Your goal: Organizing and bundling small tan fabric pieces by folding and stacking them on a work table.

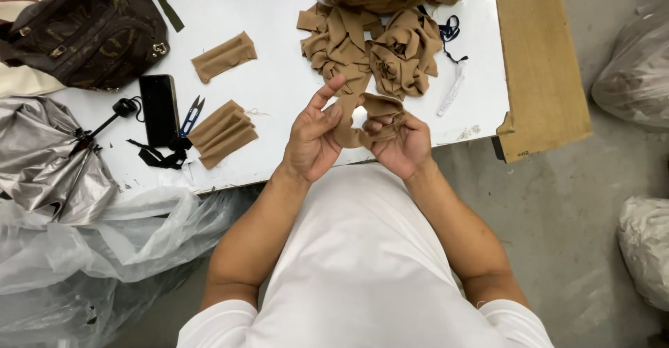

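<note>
Both hands (355, 135) pinching one tan fabric strip (380, 111) — two fabric rosettes (376, 48), two folded stacks (223, 132)

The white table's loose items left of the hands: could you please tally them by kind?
Folded tan fabric stacks: 2
Black rectangular phone: 1
Small blue-handled thread snips: 1
Brown patterned handbag: 1
Total: 5

Fabric strip (362, 121) and fabric flowers (376, 48) tan; table (279, 76) white; phone (159, 108) black; bag (83, 34) brown, patterned; snips (191, 114) blue-handled.
</note>
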